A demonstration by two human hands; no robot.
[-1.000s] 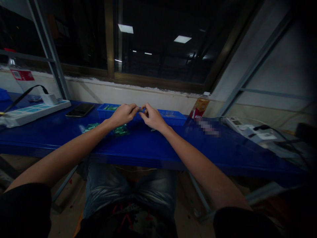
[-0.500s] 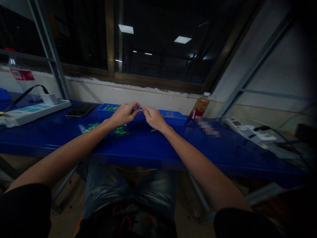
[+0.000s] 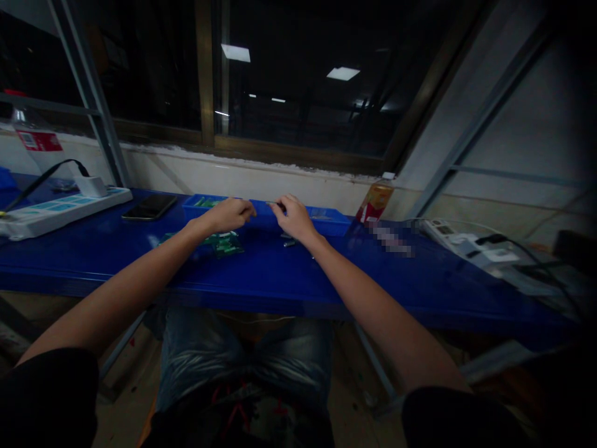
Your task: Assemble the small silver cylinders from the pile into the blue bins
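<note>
1. The left hand had drawn away from the right hand; half a second earlier their fingertips had met over the work, and now a gap lay between them.
2. The left hand was back-up, its fingers bent and pointing toward the right hand; whether it held anything small could not be told.
3. The right hand was raised over the table, thumb and forefinger closed on a small thin piece whose tip stuck out toward the left.
4. Both forearms reached forward from the near edge, angled inward.
5. The small thin piece was in front of the blue tray as seen from above, and the two hands hid parts of that tray's near side.
6. Green pieces lay on the table just beside the left wrist, partly covered by the forearm; more green bits showed in the tray's left end.
7. Small metallic parts lay below the right hand.
8. Farther left were a phone, a white power strip and a red-labelled bottle; to the right, an amber bottle stood near the tray's end.
</note>
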